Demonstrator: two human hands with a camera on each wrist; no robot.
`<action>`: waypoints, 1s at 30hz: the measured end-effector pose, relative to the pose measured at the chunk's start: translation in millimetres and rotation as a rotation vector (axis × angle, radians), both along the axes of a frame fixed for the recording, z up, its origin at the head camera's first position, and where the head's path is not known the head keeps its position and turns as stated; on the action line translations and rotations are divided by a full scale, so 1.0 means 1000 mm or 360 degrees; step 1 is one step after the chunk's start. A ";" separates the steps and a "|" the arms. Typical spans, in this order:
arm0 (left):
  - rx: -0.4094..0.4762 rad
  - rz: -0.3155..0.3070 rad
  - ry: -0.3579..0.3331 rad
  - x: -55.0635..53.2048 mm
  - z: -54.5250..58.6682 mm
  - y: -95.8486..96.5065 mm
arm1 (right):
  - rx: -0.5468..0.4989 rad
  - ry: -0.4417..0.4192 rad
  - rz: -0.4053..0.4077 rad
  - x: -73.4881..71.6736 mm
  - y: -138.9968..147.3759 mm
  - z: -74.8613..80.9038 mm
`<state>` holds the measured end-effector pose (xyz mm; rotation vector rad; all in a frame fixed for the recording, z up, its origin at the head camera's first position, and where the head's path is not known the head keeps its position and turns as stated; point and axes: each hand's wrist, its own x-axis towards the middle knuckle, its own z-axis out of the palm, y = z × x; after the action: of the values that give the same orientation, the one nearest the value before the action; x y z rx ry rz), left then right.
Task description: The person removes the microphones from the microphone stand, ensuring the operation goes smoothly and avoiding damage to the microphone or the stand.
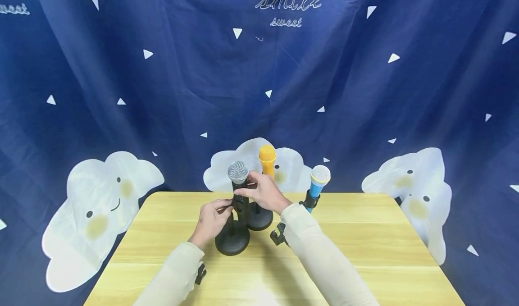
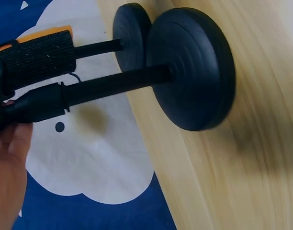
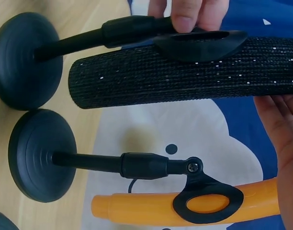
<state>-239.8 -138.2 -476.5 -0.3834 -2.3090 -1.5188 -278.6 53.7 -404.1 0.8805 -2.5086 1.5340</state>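
Note:
A black sparkly microphone [image 1: 242, 209] with a silver mesh head [image 1: 238, 172] stands almost upright in front of me. My right hand [image 1: 265, 192] grips its upper body just below the mesh. In the right wrist view the microphone's lower body [image 3: 122, 79] passes through the oval clip [image 3: 201, 48] of a black stand. My left hand [image 1: 211, 220] pinches that stand at the joint under the clip, fingers wrapped round the top of its pole [image 2: 118, 86]. The stand's round base [image 1: 232, 240] is on the table.
Close behind, an orange microphone [image 1: 267, 157] sits in another black stand [image 1: 259, 218]. To the right, a blue microphone [image 1: 316, 189] with a white head leans in a black clip [image 1: 310, 201]. The wooden table [image 1: 357, 243] ends at a blue cloud-patterned curtain [image 1: 194, 71].

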 end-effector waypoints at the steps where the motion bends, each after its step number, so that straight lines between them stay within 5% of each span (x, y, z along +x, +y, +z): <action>1: 0.0001 0.0008 -0.0005 0.000 0.001 0.000 | -0.0004 0.0011 0.0004 0.000 0.000 0.000; 30: -0.0027 0.0090 -0.0101 0.003 -0.001 0.002 | -0.0066 -0.0009 0.0145 -0.001 0.001 0.013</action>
<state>-237.1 -136.5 -478.0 -0.2761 -2.3614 -1.5061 -279.2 54.9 -391.3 0.9986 -2.4633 1.6108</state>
